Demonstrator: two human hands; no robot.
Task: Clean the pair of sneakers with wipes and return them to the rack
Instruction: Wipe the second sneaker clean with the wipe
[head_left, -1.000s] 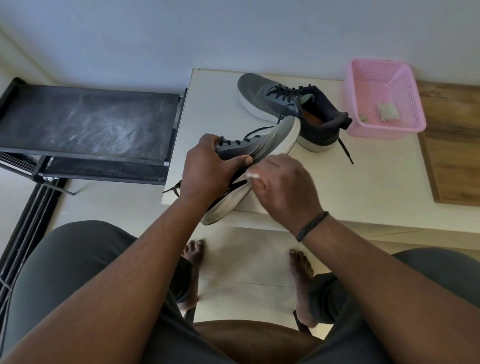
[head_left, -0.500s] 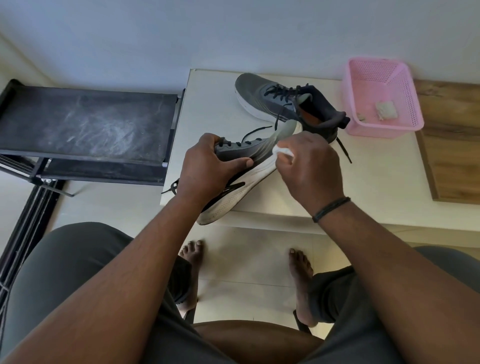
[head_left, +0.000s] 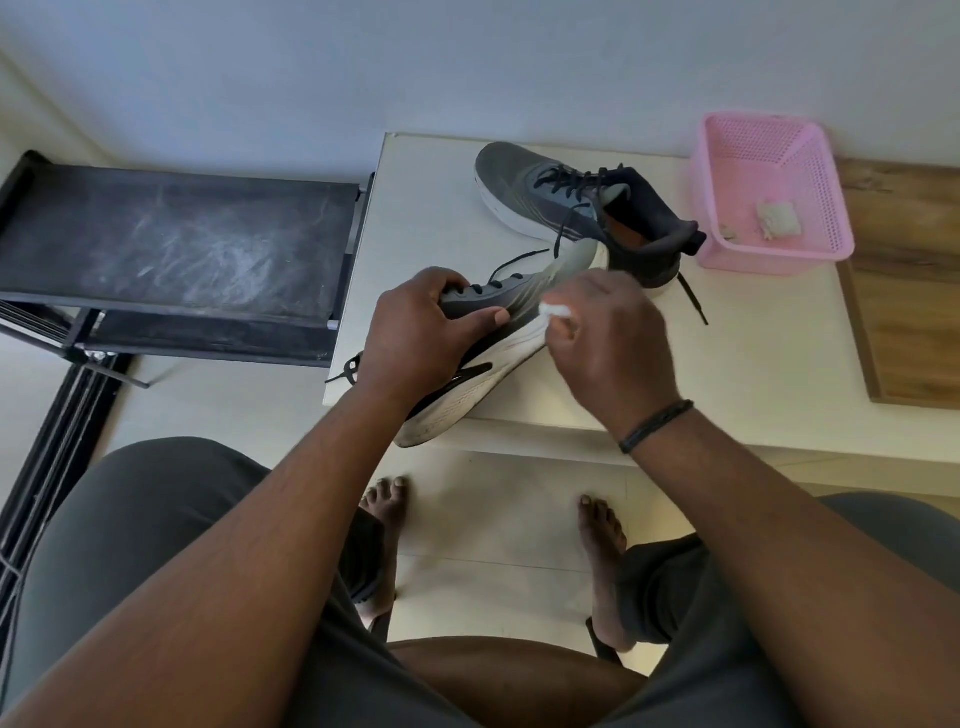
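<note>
Mid-frame, our left hand (head_left: 415, 332) grips the tilted sneaker (head_left: 498, 332) above the table (head_left: 753, 374) edge; our right hand (head_left: 608, 332) pinches a wipe (head_left: 555, 310) against its side. The second sneaker (head_left: 582, 208) rests behind, the rack (head_left: 171, 244) upper left.

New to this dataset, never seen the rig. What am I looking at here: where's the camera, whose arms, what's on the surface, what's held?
No machine here: a person wears one wide-angle camera on the head, looking down at their own arms, knees and bare feet. The left hand grips a grey sneaker tilted on its side, white sole towards the right hand. The right hand pinches a white wipe against that sole's edge. On the white table the second sneaker stands upright, beside a pink basket holding used wipes. The black shoe rack stands to the left.
</note>
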